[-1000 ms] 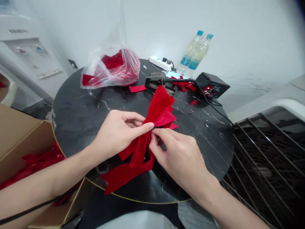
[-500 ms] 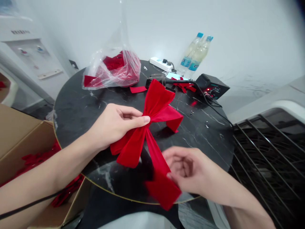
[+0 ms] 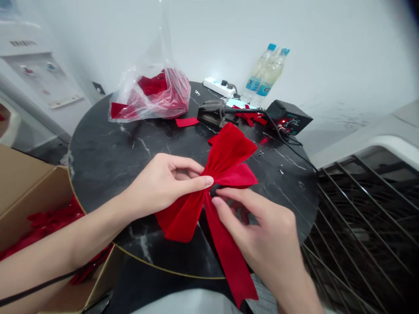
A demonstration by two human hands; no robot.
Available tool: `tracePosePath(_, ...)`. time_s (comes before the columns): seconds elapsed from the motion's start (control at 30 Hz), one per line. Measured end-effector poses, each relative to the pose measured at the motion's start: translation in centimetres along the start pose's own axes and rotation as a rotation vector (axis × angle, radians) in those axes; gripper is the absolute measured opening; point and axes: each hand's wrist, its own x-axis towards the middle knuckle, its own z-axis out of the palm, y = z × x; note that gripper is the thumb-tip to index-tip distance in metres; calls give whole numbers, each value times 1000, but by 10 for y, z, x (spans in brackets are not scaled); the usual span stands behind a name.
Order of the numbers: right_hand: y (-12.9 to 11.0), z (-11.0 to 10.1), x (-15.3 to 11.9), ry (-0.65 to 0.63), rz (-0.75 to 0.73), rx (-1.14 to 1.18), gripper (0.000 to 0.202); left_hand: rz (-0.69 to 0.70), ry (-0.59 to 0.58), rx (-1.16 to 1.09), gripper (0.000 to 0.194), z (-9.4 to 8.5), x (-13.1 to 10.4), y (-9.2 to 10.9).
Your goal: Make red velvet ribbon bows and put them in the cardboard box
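A red velvet bow (image 3: pixel 188 216) with broad loops and long tails is held up over the round table. My left hand (image 3: pixel 166 181) pinches it at its gathered middle, the thumb lying across the front and the fingers behind. My right hand (image 3: pixel 262 222) is at the same middle from the right, thumb and index fingertip drawn close together at the top of the hanging tail (image 3: pixel 229 257). Its other fingers are curled and partly hidden. The tail runs down past the table's front edge.
On the black marbled table (image 3: pixel 108 152) are a plastic bag (image 3: pixel 150 96) of red ribbon, a red strip (image 3: pixel 187 122), a soldering iron in its stand (image 3: pixel 212 111), its control box (image 3: pixel 290 117), a power strip (image 3: pixel 219 87) and bottles (image 3: pixel 265 76). A cardboard box (image 3: pixel 32 183) holds red bows.
My right hand has moved up from the tail's lower end to the bow's middle. The tail now hangs straighter. The bow has shifted slightly right and down with my left hand.
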Motion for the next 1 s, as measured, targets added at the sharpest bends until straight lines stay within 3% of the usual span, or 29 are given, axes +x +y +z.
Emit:
tracePosePath(0.1,-6,12,1,-1,-76,-57,9,30,-12,-5,12,1,0,-1)
tracePosePath(0.23,-8,12,4,-28,-89,-64,10,19,20,5,13,1,-1,0)
tracePosePath(0.3,-10,14,5,-21,-10,20,11,16,42,1,15,1,-3,0)
tracePosePath(0.43,-11,18,-1,-22,287,285,17,41,69,19,16,0,-5,0)
tracePosePath(0.5,-7,12,-7,-157,372,339,20,36,55,37,17,-1,-5,-1)
tracePosePath(0.57,-1,-2,-12,-406,382,286,22,22,44,40,17,-4,-3,-1)
tracePosePath(0.63,3,-19,-13,-490,299,158,20,9,42,36,15,-8,-1,-1)
tracePosePath(0.67,5,-26,-12,-414,212,80,14,2,39,36,15,-9,0,-1)
tracePosePath(0.73,6,-34,-3,-145,-44,-94,2,-11,14,37,15,-9,0,-1)
tracePosePath(0.8,6,-32,8,3,-294,-259,11,-13,-19,24,15,-7,-1,0)
tracePosePath(0.87,5,-24,19,-11,-430,-357,7,-15,-47,-5,13,-5,-2,1)
tracePosePath(1.0,4,-7,28,-77,-474,-414,10,-31,-77,-37,11,-2,-3,4)
